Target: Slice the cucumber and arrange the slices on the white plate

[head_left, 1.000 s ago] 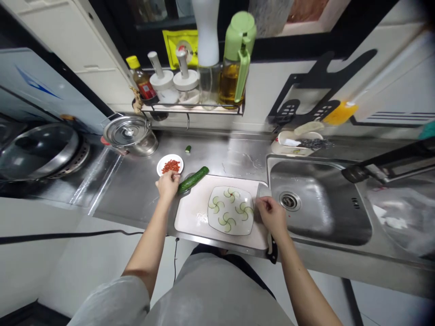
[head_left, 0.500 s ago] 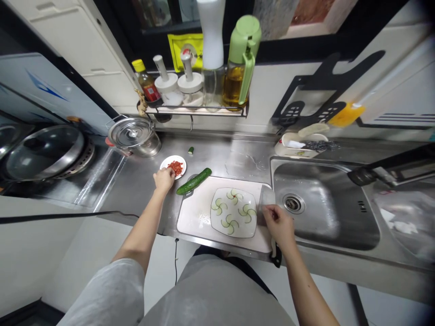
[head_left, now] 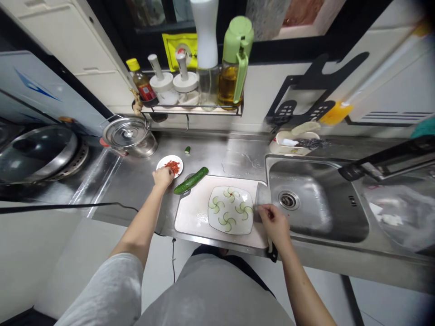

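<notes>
My left hand (head_left: 163,177) reaches to a small white dish (head_left: 164,160) of chopped red chili (head_left: 173,166), its fingertips bunched together in the pile. My right hand (head_left: 274,222) is curled over the handle of a cleaver (head_left: 263,194) that lies flat along the right edge of the pale cutting board (head_left: 192,213). A square white plate (head_left: 231,226) with cucumber slices laid in pinwheels sits on the board between my hands. A whole cucumber (head_left: 190,180) lies across the board's far left corner.
The sink (head_left: 316,203) lies right of the board. A lidded steel pot (head_left: 129,135) and a wok (head_left: 37,151) stand at the left. A cucumber end (head_left: 187,149) lies on the counter. A rack (head_left: 190,108) of bottles hangs above.
My left hand moved from beside the cucumber onto the chili dish. My right hand shifted slightly down the cleaver. The view swayed a little.
</notes>
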A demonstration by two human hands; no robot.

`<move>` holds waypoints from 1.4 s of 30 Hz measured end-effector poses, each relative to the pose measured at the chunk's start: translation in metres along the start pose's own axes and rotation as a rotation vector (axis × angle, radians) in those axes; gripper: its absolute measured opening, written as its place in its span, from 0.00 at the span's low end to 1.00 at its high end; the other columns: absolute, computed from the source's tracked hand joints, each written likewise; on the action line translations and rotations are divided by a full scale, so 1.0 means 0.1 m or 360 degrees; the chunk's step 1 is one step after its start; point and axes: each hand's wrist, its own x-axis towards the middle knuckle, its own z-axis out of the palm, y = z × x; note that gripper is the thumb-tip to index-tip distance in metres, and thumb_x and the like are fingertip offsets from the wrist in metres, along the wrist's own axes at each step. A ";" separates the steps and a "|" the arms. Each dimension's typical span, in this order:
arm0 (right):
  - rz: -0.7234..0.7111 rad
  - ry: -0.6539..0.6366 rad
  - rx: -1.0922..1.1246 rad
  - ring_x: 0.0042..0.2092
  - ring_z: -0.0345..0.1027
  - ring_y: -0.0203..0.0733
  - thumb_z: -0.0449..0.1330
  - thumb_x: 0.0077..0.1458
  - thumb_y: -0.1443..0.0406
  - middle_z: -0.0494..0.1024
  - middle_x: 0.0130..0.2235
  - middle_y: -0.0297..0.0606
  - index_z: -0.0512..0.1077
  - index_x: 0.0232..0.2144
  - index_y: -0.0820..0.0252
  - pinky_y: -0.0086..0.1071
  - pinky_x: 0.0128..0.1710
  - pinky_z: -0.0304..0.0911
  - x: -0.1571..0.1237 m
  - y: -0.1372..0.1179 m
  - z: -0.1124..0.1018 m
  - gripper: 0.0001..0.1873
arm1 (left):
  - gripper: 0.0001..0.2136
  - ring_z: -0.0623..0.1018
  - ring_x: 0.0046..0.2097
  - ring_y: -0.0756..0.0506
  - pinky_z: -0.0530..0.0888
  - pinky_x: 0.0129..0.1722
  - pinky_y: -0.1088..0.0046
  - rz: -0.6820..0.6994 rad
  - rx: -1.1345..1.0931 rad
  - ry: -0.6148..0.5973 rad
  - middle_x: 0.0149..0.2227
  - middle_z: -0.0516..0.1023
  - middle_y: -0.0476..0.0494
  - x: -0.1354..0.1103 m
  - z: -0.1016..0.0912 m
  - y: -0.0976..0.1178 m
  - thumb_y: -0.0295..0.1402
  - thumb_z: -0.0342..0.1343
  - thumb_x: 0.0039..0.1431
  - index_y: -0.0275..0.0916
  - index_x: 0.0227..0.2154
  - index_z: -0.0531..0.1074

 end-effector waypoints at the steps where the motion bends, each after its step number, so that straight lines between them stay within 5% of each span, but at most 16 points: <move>1: -0.0001 0.0000 0.0004 0.26 0.62 0.39 0.51 0.52 0.47 0.69 0.21 0.34 0.73 0.29 0.59 0.30 0.28 0.54 -0.01 0.01 0.00 0.23 | 0.11 0.73 0.47 0.37 0.64 0.46 0.60 -0.0002 -0.0018 0.0008 0.42 0.77 0.36 0.00 0.01 0.00 0.36 0.48 0.55 0.40 0.32 0.75; 5: -0.0026 0.0018 0.0014 0.25 0.61 0.38 0.51 0.53 0.47 0.68 0.21 0.34 0.73 0.29 0.60 0.30 0.28 0.54 -0.02 0.01 -0.03 0.24 | 0.08 0.75 0.45 0.38 0.65 0.45 0.61 -0.0094 -0.0320 0.0076 0.39 0.78 0.38 0.04 0.03 -0.07 0.35 0.51 0.52 0.39 0.29 0.73; 12: -0.0034 0.0040 0.0022 0.25 0.61 0.38 0.51 0.53 0.47 0.68 0.20 0.33 0.74 0.29 0.60 0.30 0.27 0.54 -0.05 0.00 -0.04 0.24 | 0.04 0.73 0.31 0.47 0.68 0.34 0.73 -0.0355 -0.1493 0.0128 0.24 0.74 0.48 0.13 0.09 -0.22 0.31 0.58 0.44 0.37 0.23 0.69; 23: -0.0019 0.0026 0.0070 0.24 0.60 0.37 0.51 0.52 0.47 0.69 0.20 0.34 0.73 0.28 0.59 0.30 0.27 0.55 -0.09 -0.05 -0.01 0.23 | 0.14 0.76 0.30 0.50 0.71 0.32 0.75 -0.0332 -0.2201 -0.0098 0.30 0.78 0.44 0.00 0.02 -0.18 0.34 0.64 0.42 0.34 0.34 0.74; 28: -0.0072 -0.0004 0.0087 0.25 0.60 0.37 0.51 0.53 0.49 0.68 0.20 0.33 0.72 0.28 0.59 0.29 0.27 0.55 -0.10 -0.17 -0.01 0.21 | 0.19 0.69 0.24 0.56 0.59 0.20 0.84 -0.0125 -0.2633 -0.0559 0.31 0.76 0.48 -0.28 -0.11 0.06 0.33 0.67 0.41 0.36 0.40 0.74; 34: -0.0187 -0.0030 0.0158 0.26 0.61 0.37 0.52 0.55 0.54 0.68 0.21 0.32 0.73 0.30 0.59 0.29 0.28 0.56 -0.11 -0.39 0.03 0.16 | 0.18 0.64 0.23 0.58 0.57 0.20 0.84 0.0114 -0.2746 -0.0945 0.28 0.72 0.51 -0.75 -0.23 0.51 0.36 0.67 0.43 0.38 0.37 0.71; 39: -0.0298 -0.0213 0.0310 0.27 0.63 0.36 0.53 0.57 0.58 0.72 0.26 0.34 0.74 0.37 0.58 0.29 0.29 0.59 -0.25 -0.61 0.12 0.13 | 0.15 0.67 0.25 0.56 0.59 0.23 0.82 0.0354 -0.2462 -0.0920 0.26 0.71 0.52 -1.25 -0.18 0.90 0.40 0.65 0.46 0.38 0.34 0.70; 42: -0.0351 -0.0343 0.0369 0.30 0.65 0.36 0.54 0.58 0.60 0.75 0.31 0.36 0.72 0.43 0.57 0.30 0.32 0.61 -0.37 -0.67 0.17 0.14 | 0.13 0.71 0.30 0.52 0.66 0.32 0.77 0.0688 -0.2232 -0.0874 0.26 0.71 0.51 -1.60 -0.10 1.09 0.39 0.62 0.50 0.38 0.36 0.70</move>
